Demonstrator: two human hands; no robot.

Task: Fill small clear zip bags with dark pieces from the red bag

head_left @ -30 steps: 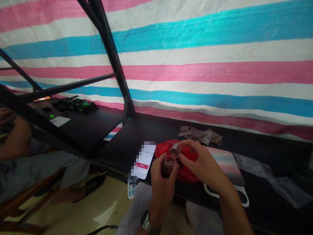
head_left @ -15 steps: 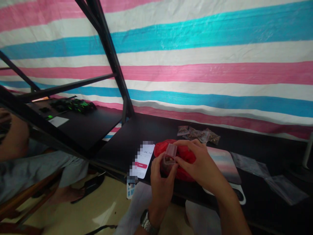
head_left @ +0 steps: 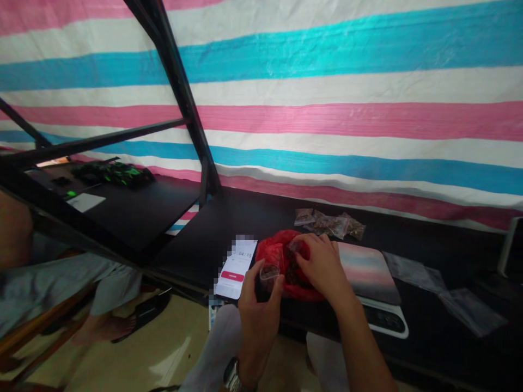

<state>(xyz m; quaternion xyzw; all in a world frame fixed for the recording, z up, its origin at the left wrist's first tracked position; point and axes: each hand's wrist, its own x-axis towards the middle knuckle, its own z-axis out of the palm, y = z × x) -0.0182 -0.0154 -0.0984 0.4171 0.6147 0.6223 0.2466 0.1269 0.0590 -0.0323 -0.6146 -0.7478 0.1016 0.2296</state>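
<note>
At the near edge of the black tabletop (head_left: 253,218), my left hand (head_left: 257,305) held a small clear pouch (head_left: 267,274) upright just off that edge. My fingers were curled round its dark lower half and my thumb pressed its right side, leaving the open mouth clear above them. The pouch stood just beside the red plastic bag (head_left: 273,252), which lay on the tabletop against a pastel-striped scale (head_left: 368,267). My right hand (head_left: 321,265) rested over the bag with its fingers bent down into the opening among dark contents; I could not tell whether they had pinched anything. A phone (head_left: 237,267) lay at the near edge to the left of the bag. Small filled packets (head_left: 329,223) sat toward the far edge, and empty clear bags (head_left: 412,272) lay toward the right end.
</note>
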